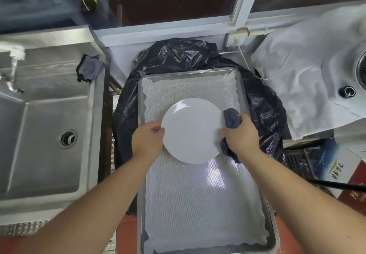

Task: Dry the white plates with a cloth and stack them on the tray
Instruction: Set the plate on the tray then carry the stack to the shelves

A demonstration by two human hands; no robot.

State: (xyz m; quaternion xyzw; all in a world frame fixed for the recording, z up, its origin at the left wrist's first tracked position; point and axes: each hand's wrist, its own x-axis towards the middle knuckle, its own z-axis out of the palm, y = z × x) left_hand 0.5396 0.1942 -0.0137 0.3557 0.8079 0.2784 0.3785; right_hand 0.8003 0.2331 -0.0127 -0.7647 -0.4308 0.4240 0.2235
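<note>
A round white plate (191, 130) is held level over the metal tray (141, 194), which is lined with a pale mesh mat (198, 204). My left hand (147, 140) grips the plate's left rim. At the right rim my right hand (240, 135) holds a dark blue-grey cloth (231, 118), bunched against the plate's edge and hanging below the hand. No other plate shows on the tray.
A steel sink (47, 127) with a drain lies to the left, a second dark cloth (90, 70) draped on its rim. A black bin bag (190, 55) sits under the tray's far end. White plastic sheeting (309, 79) and a printed box (336, 166) are at the right.
</note>
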